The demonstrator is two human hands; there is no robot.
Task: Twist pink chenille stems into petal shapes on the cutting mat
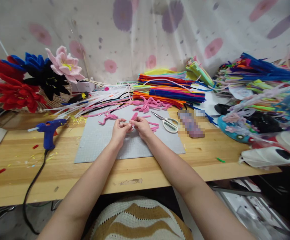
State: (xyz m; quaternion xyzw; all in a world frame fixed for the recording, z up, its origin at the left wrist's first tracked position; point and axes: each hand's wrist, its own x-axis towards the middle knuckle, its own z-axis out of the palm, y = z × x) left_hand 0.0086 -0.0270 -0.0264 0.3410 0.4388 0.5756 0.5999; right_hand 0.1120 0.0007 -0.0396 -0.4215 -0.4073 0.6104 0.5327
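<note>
Both my hands meet over the grey cutting mat [92,143], fingertips nearly touching. A short pink pipe cleaner [134,116] sticks up from the fingers of my right hand [142,126], which pinch it. My left hand [121,129] is closed at the fingertips against the same piece; its lower end is hidden by the fingers. Short cut pink pieces [154,127] lie just right of my right hand. Scissors [168,123] with white handles rest at the mat's right side. Bent pink pipe cleaner shapes [148,104] lie behind my hands, and another pink shape [108,117] lies to the left.
A blue glue gun [48,131] stands at left, its cord hanging over the table edge. Fuzzy flowers [66,65] fill the back left. Bundles of coloured pipe cleaners [170,95] lie at the back. A white roll [266,156] lies near the right edge, beside a pixelated item [191,124].
</note>
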